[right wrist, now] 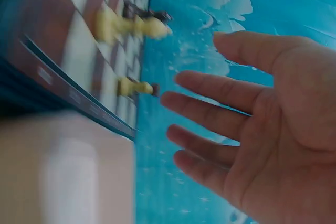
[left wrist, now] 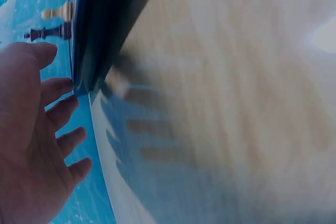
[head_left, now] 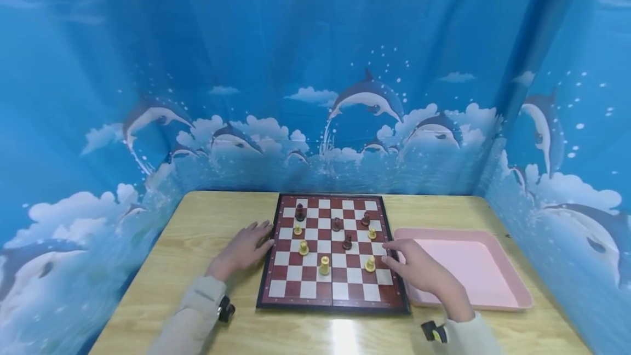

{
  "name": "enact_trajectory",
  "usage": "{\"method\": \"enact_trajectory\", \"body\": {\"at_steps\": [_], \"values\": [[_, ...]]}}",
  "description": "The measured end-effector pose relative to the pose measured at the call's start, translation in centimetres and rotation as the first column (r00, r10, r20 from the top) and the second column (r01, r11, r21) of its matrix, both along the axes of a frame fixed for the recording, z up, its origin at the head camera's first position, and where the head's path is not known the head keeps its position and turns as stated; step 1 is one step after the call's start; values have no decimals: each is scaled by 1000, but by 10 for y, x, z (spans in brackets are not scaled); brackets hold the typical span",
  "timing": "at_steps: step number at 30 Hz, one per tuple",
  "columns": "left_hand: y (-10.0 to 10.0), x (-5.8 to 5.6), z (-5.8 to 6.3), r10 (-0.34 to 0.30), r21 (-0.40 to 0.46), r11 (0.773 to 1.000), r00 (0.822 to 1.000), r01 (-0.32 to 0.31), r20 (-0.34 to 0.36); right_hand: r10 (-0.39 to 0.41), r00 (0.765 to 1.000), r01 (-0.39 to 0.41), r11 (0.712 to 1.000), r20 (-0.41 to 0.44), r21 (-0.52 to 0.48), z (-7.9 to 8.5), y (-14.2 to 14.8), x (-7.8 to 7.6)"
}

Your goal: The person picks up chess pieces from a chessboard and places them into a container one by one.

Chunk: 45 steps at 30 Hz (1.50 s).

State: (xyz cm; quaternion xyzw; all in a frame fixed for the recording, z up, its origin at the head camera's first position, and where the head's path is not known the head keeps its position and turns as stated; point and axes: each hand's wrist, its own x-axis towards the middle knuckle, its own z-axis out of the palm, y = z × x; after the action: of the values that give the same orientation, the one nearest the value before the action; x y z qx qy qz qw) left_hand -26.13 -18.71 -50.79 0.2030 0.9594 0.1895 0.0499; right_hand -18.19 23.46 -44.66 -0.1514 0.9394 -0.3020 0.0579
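A red-and-white chessboard point(head_left: 296, 289) lies on the table with several yellow and dark chess pieces standing on it. My left hand point(head_left: 246, 248) is beside the board's left edge, fingers spread and holding nothing. Over the right border hovers my right hand point(head_left: 426, 270), its fingers extended and its palm empty in the right wrist view. Nearest to its fingertips stands a yellow chess piece point(head_left: 370, 264), with a yellow pawn point(head_left: 372, 233) farther back. A taller yellow piece point(head_left: 324, 265) is near the front middle. At the far left corner stands a tall dark piece point(head_left: 300, 212).
A pink tray point(head_left: 523, 307) sits on the wooden table point(head_left: 236, 333) against the board's right side, partly under my right forearm. A blue dolphin-print curtain point(head_left: 276, 70) hangs behind the table and along both sides.
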Motion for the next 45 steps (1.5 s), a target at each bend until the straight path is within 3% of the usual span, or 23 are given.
{"method": "enact_trajectory", "body": {"at_steps": [9,13,21,34,38,45], "values": [[6,7,-8,-20,7,1000,1000,20,-21,-105,994,98,983,-35,-155,-35,-18,14],[8,9,-9,-27,0,1000,999,27,-33,-132,991,131,969,9,-211,-43,-25,16],[9,8,-13,-23,17,1000,999,23,-34,-181,983,185,952,40,-242,-49,-32,17],[4,10,-22,-50,67,996,998,53,-41,-224,973,201,944,-62,-263,-55,-33,19],[4,10,-23,-43,76,996,998,46,-35,-242,968,217,939,-64,-266,-58,-33,19],[4,11,-23,-28,92,995,999,30,-27,-254,955,204,939,-155,-277,-61,-35,17]]}}
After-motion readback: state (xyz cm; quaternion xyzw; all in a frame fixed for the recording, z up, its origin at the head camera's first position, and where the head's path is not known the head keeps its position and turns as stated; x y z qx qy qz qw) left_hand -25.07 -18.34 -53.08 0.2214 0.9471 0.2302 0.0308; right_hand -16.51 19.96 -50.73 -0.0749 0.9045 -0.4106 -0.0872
